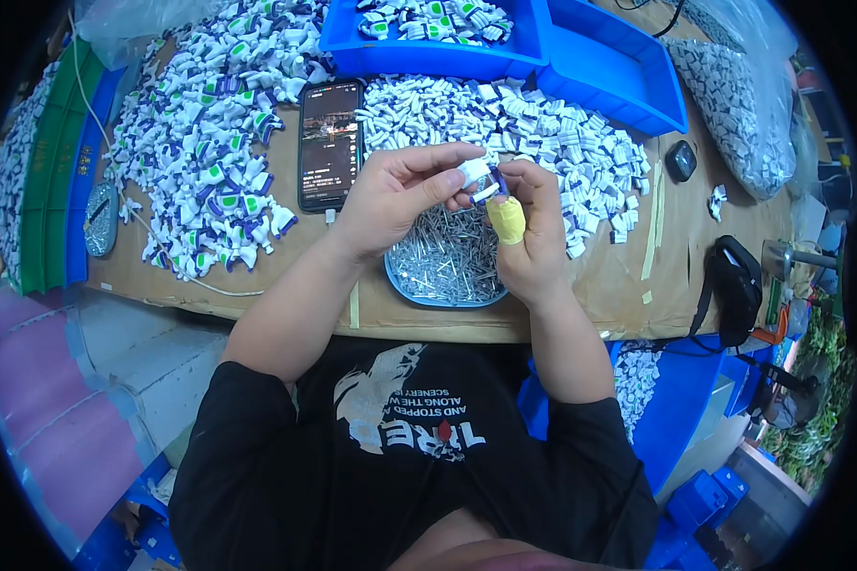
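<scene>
Over a blue tray of loose metal pins [438,262], both my hands meet at chest height. My left hand [390,195] is closed, its thumb and forefinger pinching a small white plastic toy part [473,171]. Wrapped in yellow tape at the thumb, my right hand [535,233] is closed around a small white-and-purple plastic part [487,193] pressed against the white one. Fingers partly cover both parts, so I cannot tell how they join.
A heap of white, purple and green toy parts [205,143] spreads at left. White-and-purple parts [581,143] lie behind my hands. A lit phone [329,143] rests between the heaps. Blue bins [614,62] stand at the back. A black pouch [735,285] sits by the right edge.
</scene>
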Demonstrator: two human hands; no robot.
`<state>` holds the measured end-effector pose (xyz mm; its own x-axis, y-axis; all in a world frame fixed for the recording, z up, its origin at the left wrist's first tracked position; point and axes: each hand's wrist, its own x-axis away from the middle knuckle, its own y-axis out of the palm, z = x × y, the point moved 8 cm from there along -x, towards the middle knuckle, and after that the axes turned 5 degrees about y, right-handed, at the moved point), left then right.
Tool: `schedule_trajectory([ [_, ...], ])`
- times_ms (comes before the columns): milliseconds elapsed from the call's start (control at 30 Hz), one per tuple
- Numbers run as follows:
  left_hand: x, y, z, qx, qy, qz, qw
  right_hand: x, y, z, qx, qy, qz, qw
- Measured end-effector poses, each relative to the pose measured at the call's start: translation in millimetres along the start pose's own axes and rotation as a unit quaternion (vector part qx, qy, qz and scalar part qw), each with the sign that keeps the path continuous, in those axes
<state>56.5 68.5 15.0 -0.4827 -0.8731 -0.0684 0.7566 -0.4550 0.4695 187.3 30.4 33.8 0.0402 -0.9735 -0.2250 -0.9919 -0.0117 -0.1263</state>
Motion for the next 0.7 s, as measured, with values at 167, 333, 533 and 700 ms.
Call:
schedule_trajectory([
  [167, 1.4, 7.8, 2.2, -0.038, 0.018, -0.003, 0.999, -0.2, 1.1, 2.6, -0.008, -0.006, -0.007, 1.0],
  [333, 1.7, 9.6, 13.7, -0.184, 0.082, -0.054, 0.978, 0.5, 2.8, 3.5, 0.009, 0.001, -0.018, 1.0],
  [533, 1.5, 7.4, 4.7, -0.003, 0.068, 0.002, 0.998, -6.2, 5.8, -20.3, 0.172, -0.136, -0.038, 0.975],
  [700, 1.2, 8.4, 0.9, 0.025, 0.068, -0.024, 0.997, 1.5, 7.1, -14.5, 0.092, -0.078, -0.034, 0.992],
])
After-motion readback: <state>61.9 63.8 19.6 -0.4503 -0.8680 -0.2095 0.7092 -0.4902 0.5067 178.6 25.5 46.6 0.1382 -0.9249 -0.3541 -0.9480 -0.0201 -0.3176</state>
